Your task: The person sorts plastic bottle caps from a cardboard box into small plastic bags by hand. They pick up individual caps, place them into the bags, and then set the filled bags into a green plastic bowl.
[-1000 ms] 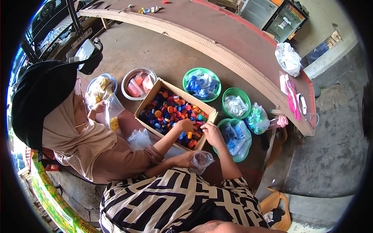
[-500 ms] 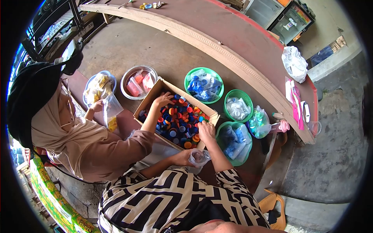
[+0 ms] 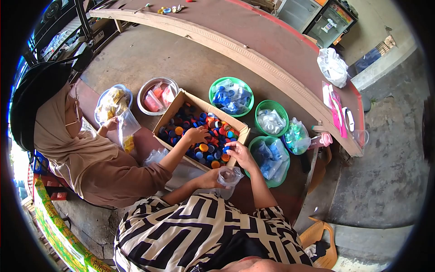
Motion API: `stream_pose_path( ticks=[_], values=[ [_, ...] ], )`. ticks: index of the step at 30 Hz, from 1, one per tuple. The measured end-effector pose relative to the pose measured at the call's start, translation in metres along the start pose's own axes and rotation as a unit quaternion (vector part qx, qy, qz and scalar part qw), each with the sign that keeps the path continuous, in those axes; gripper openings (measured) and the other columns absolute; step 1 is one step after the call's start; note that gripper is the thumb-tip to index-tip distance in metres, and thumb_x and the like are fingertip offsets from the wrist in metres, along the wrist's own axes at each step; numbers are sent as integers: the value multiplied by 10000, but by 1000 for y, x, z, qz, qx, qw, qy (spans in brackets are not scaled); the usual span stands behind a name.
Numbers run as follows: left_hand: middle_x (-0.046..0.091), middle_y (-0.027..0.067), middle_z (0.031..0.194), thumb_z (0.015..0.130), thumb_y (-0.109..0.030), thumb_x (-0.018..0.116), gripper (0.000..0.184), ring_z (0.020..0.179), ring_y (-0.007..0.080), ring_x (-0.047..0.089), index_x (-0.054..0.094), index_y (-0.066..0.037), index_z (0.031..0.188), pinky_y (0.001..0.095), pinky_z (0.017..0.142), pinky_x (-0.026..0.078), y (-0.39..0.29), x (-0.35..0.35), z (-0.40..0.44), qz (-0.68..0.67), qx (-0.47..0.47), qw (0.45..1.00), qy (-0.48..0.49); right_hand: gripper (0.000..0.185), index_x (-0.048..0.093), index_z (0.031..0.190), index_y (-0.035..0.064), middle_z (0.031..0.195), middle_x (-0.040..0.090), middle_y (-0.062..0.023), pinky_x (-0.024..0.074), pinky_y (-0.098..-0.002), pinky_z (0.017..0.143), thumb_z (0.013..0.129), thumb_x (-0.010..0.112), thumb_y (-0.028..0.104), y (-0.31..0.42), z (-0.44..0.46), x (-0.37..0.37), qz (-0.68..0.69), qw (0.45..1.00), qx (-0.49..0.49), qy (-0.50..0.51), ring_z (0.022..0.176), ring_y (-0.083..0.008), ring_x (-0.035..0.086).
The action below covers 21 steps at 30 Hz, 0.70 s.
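Note:
A cardboard box [image 3: 242, 136] full of loose bottle caps [image 3: 204, 147], mostly blue, red and orange, stands in front of me. My left hand [image 3: 210, 179] is closed on a clear plastic bag [image 3: 230, 176], its mouth held open just outside the near side of the box. Over the right part of the box, my right hand [image 3: 241, 155] pinches a blue bottle cap [image 3: 226, 149] between thumb and fingers. A co-worker's hand [image 3: 197, 134] is among the caps left of my right hand. The co-worker's other hand [image 3: 111, 123] holds a clear bag [image 3: 128, 124] with yellow contents.
Right of the box stand a green basket [image 3: 252, 100] with bagged blue caps, a green basket [image 3: 286, 119] with white ones and a green basin [image 3: 287, 170] with light blue ones. A metal bowl [image 3: 141, 100] holds bagged red caps. A wooden rail [image 3: 272, 72] crosses behind.
My right hand has lifted slightly from the caps, now with a blue cap in its fingers. The co-worker's hand has moved nearer to me across the box. The view has shifted slightly.

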<state>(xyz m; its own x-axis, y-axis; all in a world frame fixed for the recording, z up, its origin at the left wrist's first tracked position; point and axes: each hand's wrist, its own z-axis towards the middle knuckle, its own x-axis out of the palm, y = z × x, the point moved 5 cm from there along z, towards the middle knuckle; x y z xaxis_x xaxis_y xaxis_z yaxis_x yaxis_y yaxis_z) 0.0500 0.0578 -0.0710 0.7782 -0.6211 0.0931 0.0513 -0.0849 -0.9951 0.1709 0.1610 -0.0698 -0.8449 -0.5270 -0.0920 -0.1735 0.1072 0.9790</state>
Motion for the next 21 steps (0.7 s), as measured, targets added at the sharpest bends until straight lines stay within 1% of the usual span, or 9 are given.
stream_pose_path(
  ticks=[3,7,9,11,13,15,17,18,21],
  values=[
    [522,85,1200,723,-170,815,623,1114,191,529,505,-60,1252,334,970,428,-5,-1,-3,18,25,999,-21,242,546,1129,0,1059,626,-69,493,-258,842,899,611,38,12,-22,2,87,996,-22,-7,933,-115,605],
    [508,65,1187,725,-150,812,697,1113,190,522,459,-74,1321,328,973,419,1,1,-6,-9,-7,999,-43,187,554,1082,7,1021,632,-71,498,-263,827,917,604,79,26,-46,2,137,990,1,-44,917,-119,613],
    [513,59,1176,724,-152,815,736,1118,188,514,434,-84,1350,328,970,416,0,4,-8,-17,-18,998,-52,168,555,1063,11,1021,633,-77,488,-258,841,926,597,98,30,-56,2,110,992,6,-55,941,-127,613],
    [551,48,1062,710,-186,825,580,1008,166,538,537,-70,1200,318,907,423,-2,4,-10,-42,8,994,-96,177,552,1064,13,1019,629,-80,478,-247,847,930,596,120,41,-65,6,60,996,-47,-50,970,-134,604],
    [550,47,1063,709,-191,829,608,1006,167,541,524,-66,1220,317,901,429,-3,2,-11,8,20,995,-93,189,560,1055,15,1025,627,-78,473,-259,852,917,614,131,52,-75,13,36,997,-55,-38,977,-144,601],
    [556,51,1059,708,-192,832,655,997,169,546,503,-64,1260,314,900,436,4,3,-13,-12,-3,996,-87,200,567,1045,16,1031,625,-75,468,-271,857,904,632,142,65,-85,18,11,998,-64,-26,985,-154,598],
    [560,56,1091,706,-203,837,682,1020,163,545,492,-57,1275,310,913,431,8,3,-14,-32,-14,995,-94,207,600,1024,32,1061,621,-71,464,-311,871,867,665,150,78,-96,25,-252,966,-58,10,971,-188,602],
    [570,62,1126,713,-200,834,681,1038,155,545,486,-53,1280,309,929,426,-7,5,-17,-48,2,995,-89,186,644,991,47,1077,625,-77,453,-340,891,846,676,159,88,-100,30,-303,946,-109,31,980,-233,606],
    [584,56,1135,724,-181,825,658,1058,149,544,491,-55,1276,309,943,421,-13,8,-21,-46,2,995,-87,161,668,960,38,1049,631,-91,466,-337,871,859,663,162,90,-102,35,-326,932,-158,29,967,-253,612]
  ],
)
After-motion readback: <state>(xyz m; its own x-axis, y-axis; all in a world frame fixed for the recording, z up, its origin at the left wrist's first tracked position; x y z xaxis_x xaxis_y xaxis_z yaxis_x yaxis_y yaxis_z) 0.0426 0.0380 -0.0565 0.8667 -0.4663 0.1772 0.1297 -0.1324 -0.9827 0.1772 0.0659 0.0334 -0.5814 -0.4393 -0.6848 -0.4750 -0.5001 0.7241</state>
